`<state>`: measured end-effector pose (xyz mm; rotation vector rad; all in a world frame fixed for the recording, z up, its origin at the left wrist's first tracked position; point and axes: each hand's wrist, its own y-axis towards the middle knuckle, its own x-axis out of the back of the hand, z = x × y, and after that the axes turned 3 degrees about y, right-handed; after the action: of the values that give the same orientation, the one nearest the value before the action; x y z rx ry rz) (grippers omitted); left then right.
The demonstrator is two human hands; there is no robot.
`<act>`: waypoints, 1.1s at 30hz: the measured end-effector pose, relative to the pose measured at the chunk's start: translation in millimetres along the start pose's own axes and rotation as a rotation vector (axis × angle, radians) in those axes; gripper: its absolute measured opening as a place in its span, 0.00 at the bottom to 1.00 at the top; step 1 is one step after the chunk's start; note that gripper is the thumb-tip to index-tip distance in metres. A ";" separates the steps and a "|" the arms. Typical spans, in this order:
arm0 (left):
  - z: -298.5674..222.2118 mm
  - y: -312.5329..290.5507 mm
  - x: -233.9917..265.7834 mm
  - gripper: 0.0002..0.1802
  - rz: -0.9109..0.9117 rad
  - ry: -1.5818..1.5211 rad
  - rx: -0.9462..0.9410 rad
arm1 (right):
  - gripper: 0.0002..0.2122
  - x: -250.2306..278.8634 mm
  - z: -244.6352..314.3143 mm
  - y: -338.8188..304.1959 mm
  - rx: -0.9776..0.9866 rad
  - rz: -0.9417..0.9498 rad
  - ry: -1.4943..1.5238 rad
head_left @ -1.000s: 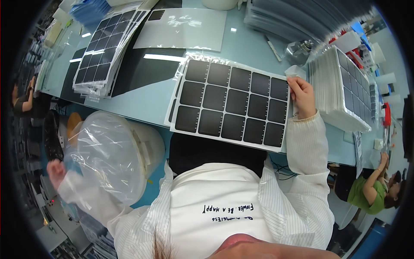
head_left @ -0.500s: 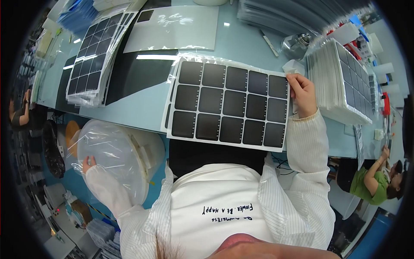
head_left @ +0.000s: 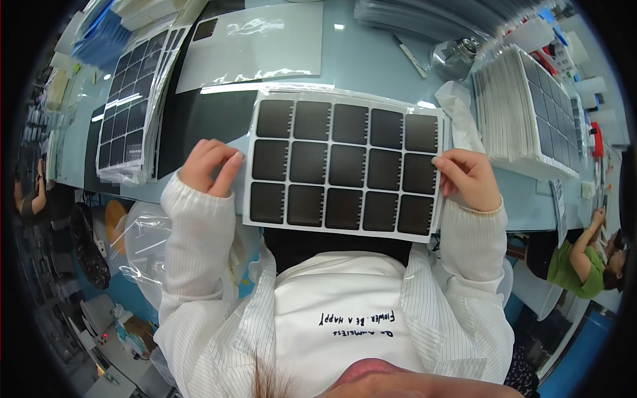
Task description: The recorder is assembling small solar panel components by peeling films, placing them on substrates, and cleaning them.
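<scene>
Right hand (head_left: pixel 440 172): pinching black-square sheet (head_left: pixel 348 164), right edge. Left hand (head_left: pixel 211 167): just beside sheet's left edge, can't tell grip.

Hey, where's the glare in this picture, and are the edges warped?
Head view: bright glare on the white sheet at the top; a pale streak across the dark-squared stack at left; the black-squared sheet in front is fairly evenly lit; the grey stack at top right bends with the fisheye; corners fall to black.
</scene>
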<state>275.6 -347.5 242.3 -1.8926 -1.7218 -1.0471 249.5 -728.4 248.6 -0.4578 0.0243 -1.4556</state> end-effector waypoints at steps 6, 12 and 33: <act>2.4 18.4 -4.3 0.08 0.136 0.002 0.020 | 0.07 -10.2 11.3 -7.4 0.063 -0.027 -0.079; 5.8 17.2 -4.3 0.09 0.169 0.043 -0.024 | 0.08 -10.6 7.9 -14.3 -0.015 0.020 -0.018; 16.2 4.6 21.4 0.11 0.308 -0.585 -0.124 | 0.09 13.5 21.4 -50.9 0.141 0.049 0.097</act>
<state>283.9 -322.3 248.3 -2.6285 -1.5766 -0.5192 209.3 -737.6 287.6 -0.2699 0.0097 -1.4202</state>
